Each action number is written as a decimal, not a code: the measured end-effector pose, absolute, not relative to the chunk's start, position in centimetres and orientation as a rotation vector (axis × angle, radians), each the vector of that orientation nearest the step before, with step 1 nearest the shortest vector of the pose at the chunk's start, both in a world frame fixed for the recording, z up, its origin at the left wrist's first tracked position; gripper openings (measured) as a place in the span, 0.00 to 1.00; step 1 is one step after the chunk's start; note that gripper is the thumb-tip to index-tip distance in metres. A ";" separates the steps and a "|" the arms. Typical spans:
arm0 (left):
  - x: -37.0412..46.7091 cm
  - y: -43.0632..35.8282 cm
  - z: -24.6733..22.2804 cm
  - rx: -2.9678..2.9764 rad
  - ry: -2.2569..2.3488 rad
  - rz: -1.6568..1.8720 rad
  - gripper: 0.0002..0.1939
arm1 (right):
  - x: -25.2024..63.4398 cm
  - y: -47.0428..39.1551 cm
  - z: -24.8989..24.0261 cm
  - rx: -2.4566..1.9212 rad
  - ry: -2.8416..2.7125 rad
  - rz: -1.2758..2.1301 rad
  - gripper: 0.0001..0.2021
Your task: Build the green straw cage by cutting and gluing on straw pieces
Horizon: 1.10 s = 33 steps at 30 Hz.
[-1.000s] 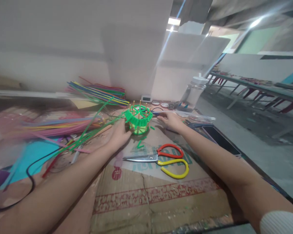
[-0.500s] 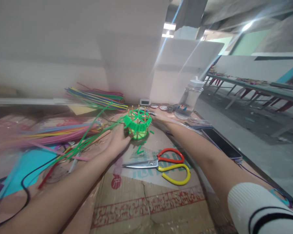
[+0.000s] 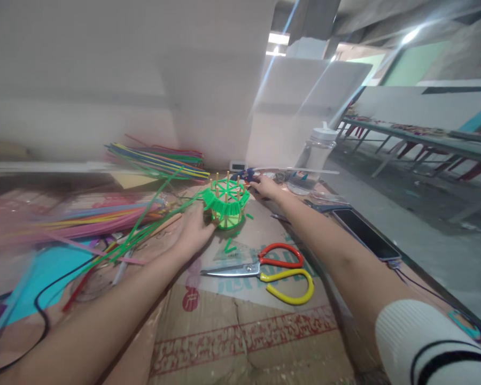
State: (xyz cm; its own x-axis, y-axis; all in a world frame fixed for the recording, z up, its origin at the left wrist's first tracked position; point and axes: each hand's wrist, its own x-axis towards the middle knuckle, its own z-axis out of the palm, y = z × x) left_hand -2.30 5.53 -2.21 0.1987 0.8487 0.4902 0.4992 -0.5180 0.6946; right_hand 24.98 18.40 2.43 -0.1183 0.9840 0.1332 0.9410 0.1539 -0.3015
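A green woven ring on upright wooden sticks (image 3: pixel 226 206) stands at the middle of the table. My left hand (image 3: pixel 195 227) is at its left side, fingers around the edge of it. Behind and to the right of the ring, my right hand (image 3: pixel 265 187) reaches to a dark blue tool with a pale stick (image 3: pixel 296 170); its fingers are bent, and their grip is too small to make out. Scissors with one red and one yellow handle (image 3: pixel 260 270) lie in front. Small green scraps (image 3: pixel 230 247) lie near the ring.
Colourful pipe strips (image 3: pixel 160 160) lie behind left, with more bundles (image 3: pixel 104 219) and a blue sheet (image 3: pixel 50 272) at the left. A water bottle (image 3: pixel 318 149) and a phone (image 3: pixel 366 234) are on the right. A small display (image 3: pixel 238 166) stands by the wall.
The dark blue tool and pale stick have been raised into clearer view beside my right hand, which has shifted slightly. My left hand and the green ring look unchanged.
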 end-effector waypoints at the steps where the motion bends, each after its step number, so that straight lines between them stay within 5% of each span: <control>1: -2.3 5.6 -2.2 2.097 1.256 1.245 0.11 | 25.0 18.3 2.3 -1.853 -2.128 0.199 0.18; 13: -2.3 5.4 -2.0 2.128 1.246 1.276 0.11 | 26.2 11.8 3.6 -1.799 -2.089 0.021 0.16; 19: -2.3 5.3 -1.9 2.140 1.247 1.270 0.14 | 24.4 7.2 2.5 -1.576 -2.300 0.198 0.13; 23: -2.4 5.7 -2.6 2.122 1.258 1.262 0.14 | 23.5 6.2 2.0 -1.486 -2.298 0.250 0.03; 33: -2.5 6.0 -3.0 2.090 1.256 1.261 0.14 | 23.4 3.7 2.6 -1.310 -1.942 0.452 0.07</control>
State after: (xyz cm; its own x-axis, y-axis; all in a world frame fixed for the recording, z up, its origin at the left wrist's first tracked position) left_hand -2.50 6.02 -3.05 0.1921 0.8471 0.4955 0.4924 -0.5200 0.6980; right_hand 23.43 3.67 2.61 -0.2070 0.9024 0.3780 0.6424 0.4168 -0.6431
